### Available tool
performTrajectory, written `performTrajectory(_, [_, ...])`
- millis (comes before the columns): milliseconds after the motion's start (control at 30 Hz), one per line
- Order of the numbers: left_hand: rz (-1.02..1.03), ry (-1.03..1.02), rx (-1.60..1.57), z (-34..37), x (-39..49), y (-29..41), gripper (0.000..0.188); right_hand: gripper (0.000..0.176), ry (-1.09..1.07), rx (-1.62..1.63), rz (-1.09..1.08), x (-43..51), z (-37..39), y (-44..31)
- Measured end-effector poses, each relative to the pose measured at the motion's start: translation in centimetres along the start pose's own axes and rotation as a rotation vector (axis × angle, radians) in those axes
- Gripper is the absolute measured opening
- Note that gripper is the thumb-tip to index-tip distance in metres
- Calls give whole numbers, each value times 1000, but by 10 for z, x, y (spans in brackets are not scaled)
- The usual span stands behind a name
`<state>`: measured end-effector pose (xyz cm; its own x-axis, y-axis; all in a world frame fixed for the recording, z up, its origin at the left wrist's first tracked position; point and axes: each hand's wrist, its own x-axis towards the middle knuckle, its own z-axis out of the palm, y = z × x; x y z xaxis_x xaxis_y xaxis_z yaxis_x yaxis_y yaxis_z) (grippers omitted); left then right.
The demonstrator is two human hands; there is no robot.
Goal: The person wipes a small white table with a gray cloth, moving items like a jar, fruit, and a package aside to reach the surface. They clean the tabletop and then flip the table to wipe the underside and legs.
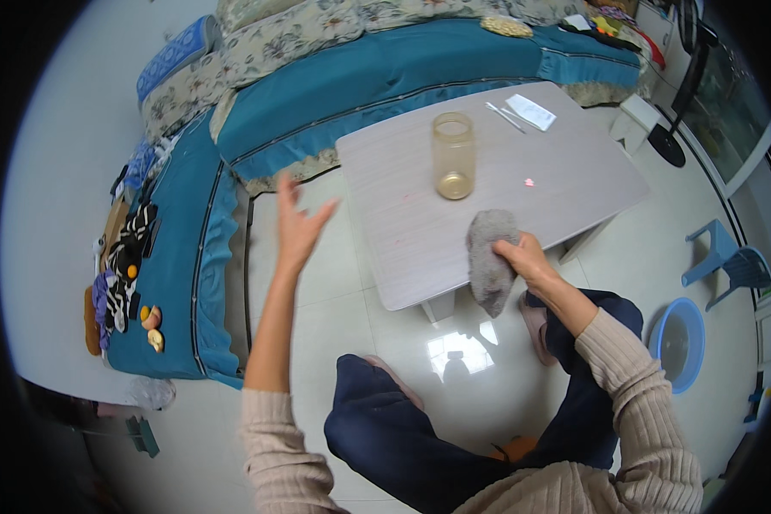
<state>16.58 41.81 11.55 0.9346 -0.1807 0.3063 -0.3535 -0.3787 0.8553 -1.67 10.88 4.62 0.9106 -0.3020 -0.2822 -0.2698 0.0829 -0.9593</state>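
Observation:
My right hand (522,256) grips a grey cloth (491,257), which hangs over the near edge of the low wooden table (398,218). Raised above the floor left of the table, my left hand (301,225) holds nothing, its thumb and fingers apart. A transparent, yellowish jar (453,157) without a lid stands on the table, beyond the cloth. To the right of the jar lies a small pink piece (529,183). Near the far edge are a white paper packet (531,112) and thin white sticks (505,118).
A sofa with teal covers (385,70) runs behind the table and along the left, where clothes (128,257) and pieces of fruit (151,318) lie. At the right are a blue basin (678,345), a blue plastic stool (713,250), a white stool (635,119) and a black standing fan (684,96).

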Motion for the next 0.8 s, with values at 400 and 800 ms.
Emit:
performTrajectory(400, [41, -74, -45, 201, 39, 64, 95, 26, 104, 132, -60, -34, -70, -46])
performTrajectory(800, [-73, 569, 212, -68, -52, -72, 82, 32, 147, 191, -226, -41, -89, -49])
